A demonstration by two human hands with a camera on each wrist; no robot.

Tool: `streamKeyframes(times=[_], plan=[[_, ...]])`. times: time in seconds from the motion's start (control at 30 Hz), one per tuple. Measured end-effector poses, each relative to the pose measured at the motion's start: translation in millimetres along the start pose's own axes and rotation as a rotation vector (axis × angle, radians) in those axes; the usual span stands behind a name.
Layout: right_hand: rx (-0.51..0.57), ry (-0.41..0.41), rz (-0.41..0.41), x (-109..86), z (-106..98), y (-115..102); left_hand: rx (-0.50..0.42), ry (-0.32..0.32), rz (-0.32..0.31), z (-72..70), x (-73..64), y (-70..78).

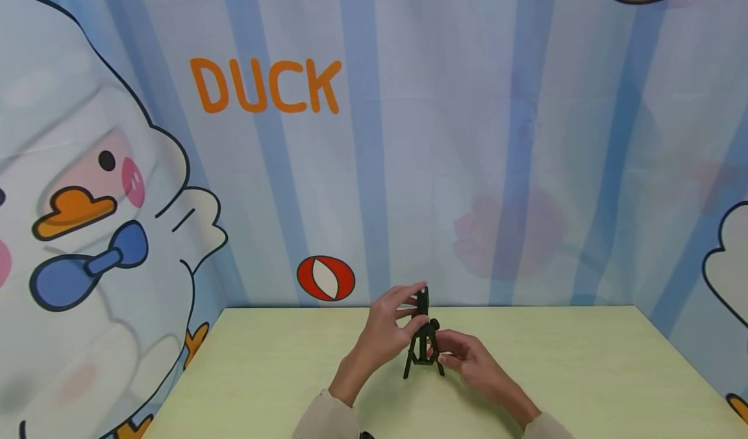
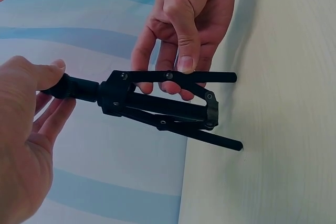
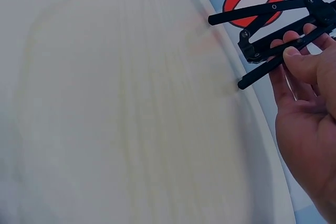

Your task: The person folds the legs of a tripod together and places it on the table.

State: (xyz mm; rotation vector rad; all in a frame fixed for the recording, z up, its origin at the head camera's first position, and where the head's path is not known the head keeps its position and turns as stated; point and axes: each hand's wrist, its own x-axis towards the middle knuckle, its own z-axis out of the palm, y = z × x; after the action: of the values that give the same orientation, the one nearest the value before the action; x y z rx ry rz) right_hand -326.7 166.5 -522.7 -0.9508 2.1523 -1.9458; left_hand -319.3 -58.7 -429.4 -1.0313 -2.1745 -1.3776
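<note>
A small black tripod [image 1: 423, 351] with its legs spread stands upright between the two hands in the head view. My left hand [image 1: 388, 322] grips its upper part, thumb and fingers around the head and neck. In the left wrist view the tripod [image 2: 168, 106] appears sideways, its braces and centre column showing. My right hand [image 1: 470, 358] pinches one leg between thumb and fingers; the right wrist view shows the thumb of that hand [image 3: 310, 93] pressed on this leg near a hinge. The leg tips are close over the tabletop.
A pale yellow table [image 1: 263, 374] spreads beneath the hands. Behind it hangs a striped blue and white curtain [image 1: 432, 134] with duck drawings, the word DUCK and a red oval. A small dark object [image 1: 367, 435] shows by the left sleeve.
</note>
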Motion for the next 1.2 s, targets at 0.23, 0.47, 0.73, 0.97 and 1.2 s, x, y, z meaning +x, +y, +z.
streamKeyframes(times=[0.23, 0.47, 0.73, 0.97, 1.2], plan=[[0.032, -0.017, 0.002, 0.0, -2.3, 2.5, -0.014, 0.009, 0.043, 1.1, -0.8, 0.8], [0.026, -0.041, -0.009, -0.7, -4.3, 1.0, -0.013, -0.004, 0.029, 1.5, -1.5, 3.8], [0.016, -0.027, -0.004, -0.7, -2.3, -1.3, 0.005, -0.014, 0.025, -0.1, -1.8, 6.2], [-0.006, -0.024, 0.012, 2.4, -0.5, -4.4, 0.038, -0.032, -0.014, -2.3, 0.2, 5.1], [-0.085, 0.023, 0.032, 1.3, 1.1, -11.6, 0.067, -0.008, 0.014, -3.4, 0.7, 5.1]])
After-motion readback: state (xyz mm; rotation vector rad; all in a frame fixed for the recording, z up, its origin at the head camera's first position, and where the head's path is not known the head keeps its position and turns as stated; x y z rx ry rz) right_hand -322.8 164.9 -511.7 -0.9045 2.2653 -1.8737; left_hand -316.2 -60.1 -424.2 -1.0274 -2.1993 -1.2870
